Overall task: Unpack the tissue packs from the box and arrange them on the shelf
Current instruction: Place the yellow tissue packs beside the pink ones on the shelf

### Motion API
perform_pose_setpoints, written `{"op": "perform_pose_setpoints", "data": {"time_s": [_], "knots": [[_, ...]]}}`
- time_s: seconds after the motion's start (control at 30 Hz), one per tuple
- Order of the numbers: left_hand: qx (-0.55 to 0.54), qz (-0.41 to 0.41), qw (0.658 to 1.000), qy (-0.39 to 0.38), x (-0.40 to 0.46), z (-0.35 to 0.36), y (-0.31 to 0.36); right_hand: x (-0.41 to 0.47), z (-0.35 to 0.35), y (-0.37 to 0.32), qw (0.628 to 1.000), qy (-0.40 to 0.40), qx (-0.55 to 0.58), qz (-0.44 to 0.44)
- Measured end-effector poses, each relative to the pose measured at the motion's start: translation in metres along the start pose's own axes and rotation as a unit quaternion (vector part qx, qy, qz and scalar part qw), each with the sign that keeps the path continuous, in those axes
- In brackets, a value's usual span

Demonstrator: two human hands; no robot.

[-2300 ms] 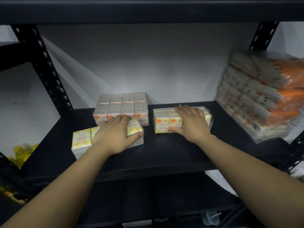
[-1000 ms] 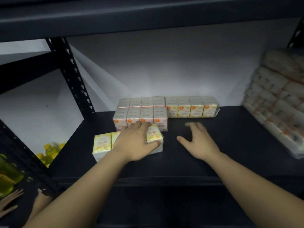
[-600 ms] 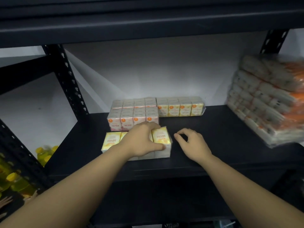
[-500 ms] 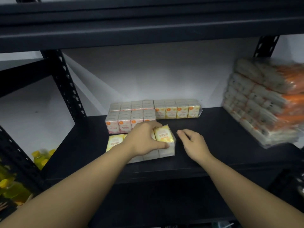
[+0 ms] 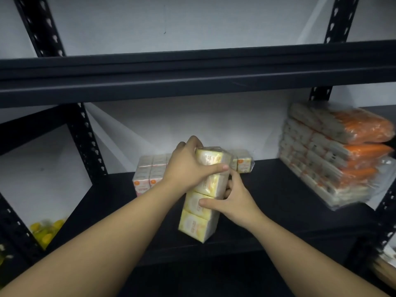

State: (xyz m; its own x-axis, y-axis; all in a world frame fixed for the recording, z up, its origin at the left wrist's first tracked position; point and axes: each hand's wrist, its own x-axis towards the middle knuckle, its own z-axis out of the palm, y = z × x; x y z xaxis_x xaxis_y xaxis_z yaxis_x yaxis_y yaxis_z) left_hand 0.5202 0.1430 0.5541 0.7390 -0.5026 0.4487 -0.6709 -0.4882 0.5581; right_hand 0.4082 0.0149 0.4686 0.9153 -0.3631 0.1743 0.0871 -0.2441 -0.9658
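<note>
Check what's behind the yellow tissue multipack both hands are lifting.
Behind the yellow tissue multipack, orange-dot tissue packs line the back of the shelf. The left hand and multipack cover the row's middle.

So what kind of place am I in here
Probably a shop stockroom or storage area: black boltless metal shelving, a stack of bulk tissue bundles and the yellow tissue pack being shelved.

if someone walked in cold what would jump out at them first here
First, the yellow tissue pack at the centre of the black shelf, tipped up on end and gripped by both hands: the left hand grips its top, the right hand holds its middle. Next, the tall stack of orange-ended packs at the shelf's right end, then the row of tissue packs at the back.
</note>
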Motion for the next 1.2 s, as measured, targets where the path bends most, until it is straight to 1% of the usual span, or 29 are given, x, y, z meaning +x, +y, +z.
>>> {"op": "perform_pose_setpoints", "data": {"time_s": [0.07,0.13,0.2,0.3,0.4,0.47,0.53,0.63,0.7,0.77,0.8,0.87,0.93,1.0,1.1,1.2], "knots": [[0.020,0.006,1.000,0.009,-0.001,-0.007,-0.001,0.003,0.000,-0.002,0.999,0.010,-0.049,0.002],[0.042,0.021,0.999,0.023,-0.002,-0.014,-0.005,0.005,-0.002,-0.004,0.997,0.001,-0.075,-0.006],[0.032,0.028,0.999,0.020,-0.005,-0.021,-0.012,0.006,-0.005,-0.006,0.996,-0.007,-0.090,-0.022],[-0.009,0.019,1.000,-0.008,-0.012,-0.032,-0.027,0.012,-0.010,-0.010,0.990,-0.004,-0.130,-0.050],[0.008,0.007,0.999,-0.047,-0.020,-0.036,-0.047,0.021,-0.021,-0.012,0.983,-0.013,-0.172,-0.067],[0.014,-0.015,0.996,-0.092,-0.030,-0.030,-0.059,0.025,-0.029,-0.009,0.976,-0.045,-0.200,-0.069],[0.005,-0.038,0.989,-0.141,-0.045,-0.018,-0.073,0.027,-0.037,-0.003,0.957,-0.100,-0.264,-0.069],[0.014,-0.057,0.978,-0.201,-0.067,0.007,-0.091,0.029,-0.045,0.009,0.899,-0.172,-0.399,-0.054],[0.004,-0.065,0.979,-0.195,-0.073,0.018,-0.099,0.031,-0.049,0.012,0.879,-0.190,-0.434,-0.050],[0.002,-0.048,0.986,-0.162,-0.069,0.022,-0.100,0.033,-0.053,0.010,0.872,-0.198,-0.444,-0.053],[0.008,-0.032,0.988,-0.154,-0.065,0.022,-0.098,0.033,-0.055,0.007,0.870,-0.197,-0.449,-0.055],[0.025,0.004,0.986,-0.165,-0.054,0.019,-0.093,0.032,-0.063,0.003,0.873,-0.183,-0.450,-0.046],[0.041,0.038,0.977,-0.203,-0.046,0.017,-0.087,0.029,-0.074,0.004,0.882,-0.171,-0.438,-0.035],[0.045,0.047,0.970,-0.235,-0.041,0.018,-0.082,0.024,-0.085,0.009,0.892,-0.157,-0.424,-0.025],[0.016,0.053,0.970,-0.237,-0.042,0.023,-0.073,0.019,-0.102,0.012,0.890,-0.125,-0.438,-0.023],[-0.046,0.050,0.966,-0.249,-0.045,0.028,-0.065,0.018,-0.120,0.013,0.890,-0.070,-0.449,-0.027]]}}
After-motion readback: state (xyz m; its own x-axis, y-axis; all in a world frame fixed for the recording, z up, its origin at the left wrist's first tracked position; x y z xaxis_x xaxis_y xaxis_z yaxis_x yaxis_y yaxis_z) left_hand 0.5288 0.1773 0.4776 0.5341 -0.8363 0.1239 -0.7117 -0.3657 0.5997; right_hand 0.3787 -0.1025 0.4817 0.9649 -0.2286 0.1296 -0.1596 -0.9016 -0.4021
